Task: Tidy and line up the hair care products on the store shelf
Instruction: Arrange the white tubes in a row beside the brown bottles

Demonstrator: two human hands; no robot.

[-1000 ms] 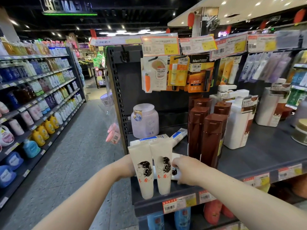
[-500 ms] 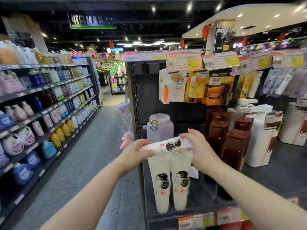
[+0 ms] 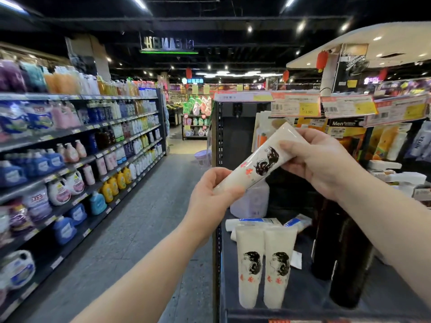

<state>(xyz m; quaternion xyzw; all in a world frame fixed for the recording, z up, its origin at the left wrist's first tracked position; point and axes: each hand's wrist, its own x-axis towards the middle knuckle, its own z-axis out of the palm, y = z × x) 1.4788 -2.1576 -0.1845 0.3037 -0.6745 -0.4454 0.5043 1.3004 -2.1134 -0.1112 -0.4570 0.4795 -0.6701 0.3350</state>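
Cream plastic squeeze tube point(image 3: 258, 164) with a black hair-portrait print, held tilted in mid-air: left hand point(image 3: 210, 194) curls round its lower end at eight o'clock, right hand point(image 3: 319, 164) pinches the upper part at two o'clock. Judged light, soft, glossy; grip near the ends. Two matching tubes point(image 3: 250, 266) stand on the dark shelf point(image 3: 307, 297) at six o'clock.

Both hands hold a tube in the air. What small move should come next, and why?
Probably lower the held tube, cap down, beside the two standing tubes. The left hand and right hand hold it tilted above the shelf; that pair stands upright, prints facing out.
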